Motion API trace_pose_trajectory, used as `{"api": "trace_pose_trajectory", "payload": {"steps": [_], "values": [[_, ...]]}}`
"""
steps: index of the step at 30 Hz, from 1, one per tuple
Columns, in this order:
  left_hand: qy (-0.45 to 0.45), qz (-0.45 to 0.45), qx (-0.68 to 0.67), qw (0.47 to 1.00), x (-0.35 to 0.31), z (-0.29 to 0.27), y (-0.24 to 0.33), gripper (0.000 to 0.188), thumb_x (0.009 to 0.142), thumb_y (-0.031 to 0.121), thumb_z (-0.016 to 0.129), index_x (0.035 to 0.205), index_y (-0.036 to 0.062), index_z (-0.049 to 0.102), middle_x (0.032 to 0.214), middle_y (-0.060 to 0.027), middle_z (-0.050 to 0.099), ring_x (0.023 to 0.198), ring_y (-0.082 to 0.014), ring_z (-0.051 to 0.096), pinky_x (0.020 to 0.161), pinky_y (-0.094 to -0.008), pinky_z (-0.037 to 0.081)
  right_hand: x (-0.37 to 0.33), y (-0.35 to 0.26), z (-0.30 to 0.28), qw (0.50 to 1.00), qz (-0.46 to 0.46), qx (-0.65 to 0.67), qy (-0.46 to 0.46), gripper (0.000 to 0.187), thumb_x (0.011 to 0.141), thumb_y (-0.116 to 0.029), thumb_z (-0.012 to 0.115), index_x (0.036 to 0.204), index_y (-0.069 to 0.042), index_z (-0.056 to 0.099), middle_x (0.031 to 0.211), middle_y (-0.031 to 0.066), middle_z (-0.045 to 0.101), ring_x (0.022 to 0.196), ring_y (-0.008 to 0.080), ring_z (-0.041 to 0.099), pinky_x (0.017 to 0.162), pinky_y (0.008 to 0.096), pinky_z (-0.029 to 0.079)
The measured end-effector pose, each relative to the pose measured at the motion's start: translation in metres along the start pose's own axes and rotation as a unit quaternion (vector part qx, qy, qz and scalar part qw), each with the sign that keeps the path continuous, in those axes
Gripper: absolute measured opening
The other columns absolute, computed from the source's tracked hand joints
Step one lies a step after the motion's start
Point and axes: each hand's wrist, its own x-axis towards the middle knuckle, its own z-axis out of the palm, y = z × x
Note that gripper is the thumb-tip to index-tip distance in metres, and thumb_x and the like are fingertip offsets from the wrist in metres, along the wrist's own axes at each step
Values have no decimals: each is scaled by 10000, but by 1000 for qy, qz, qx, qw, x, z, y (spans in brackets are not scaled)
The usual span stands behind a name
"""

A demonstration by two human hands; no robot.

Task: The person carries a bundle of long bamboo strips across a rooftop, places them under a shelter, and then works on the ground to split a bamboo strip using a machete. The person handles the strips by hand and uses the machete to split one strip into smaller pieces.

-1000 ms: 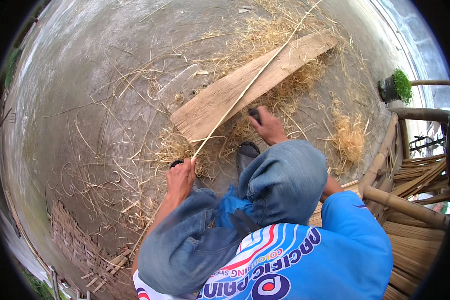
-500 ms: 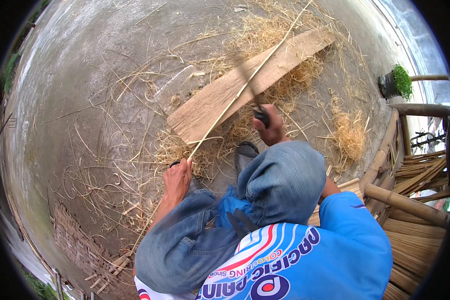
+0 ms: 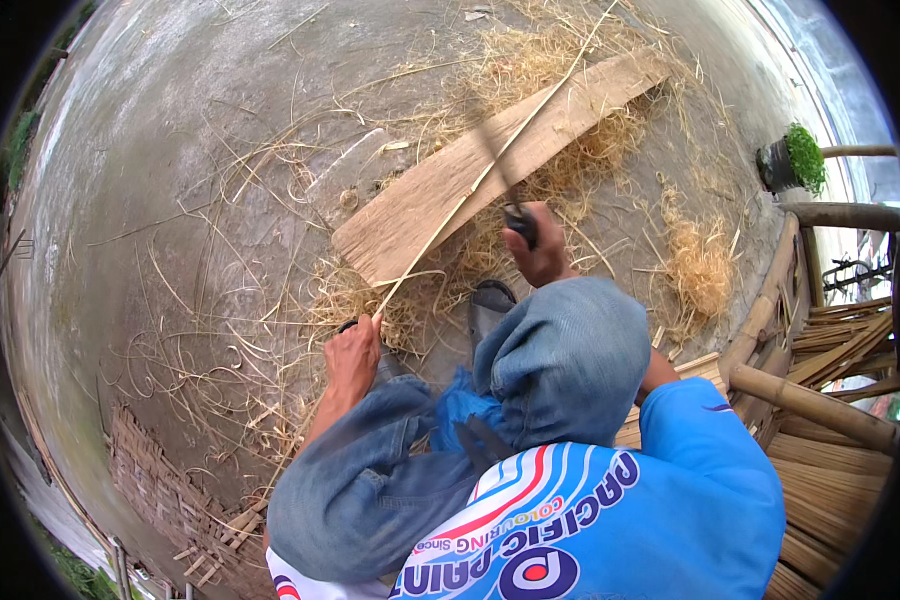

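Observation:
My left hand is closed on the near end of a long, thin pale strip, which looks like split bamboo. From there the strip runs up and to the right, slanting over a wooden board on the ground. My right hand grips the black handle of a knife. Its blade, blurred, crosses the strip above the board's middle. Whether the edge touches the strip I cannot tell.
Curly shavings lie heaped around the board and on the concrete floor. Right of me stands a bamboo frame with bundled strips. A potted plant is at the far right, a woven mat at the lower left.
The strip and my left hand have shifted very slightly left. My right hand with the knife stays in nearly the same place.

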Motion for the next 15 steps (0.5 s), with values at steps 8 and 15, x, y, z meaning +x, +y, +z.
{"api": "trace_pose_trajectory", "payload": {"steps": [8,15], "values": [[14,9,-18,1000,4,10,-7,366,1021,315,519,775,45,549,597,-204,596,532,-396,603,490,-496,447,-22,46,20,915,336,153,-160,456,987,-499,559,925,-47,547,658,87,594,531,170,590,488,339,473],[6,13,-2,1000,5,3,-5,349,1025,313,511,804,45,542,619,-204,610,537,-393,605,492,-493,454,-9,2,4,976,162,146,-12,402,958,-410,657,1018,-26,554,671,52,583,594,137,597,509,327,477]]}}
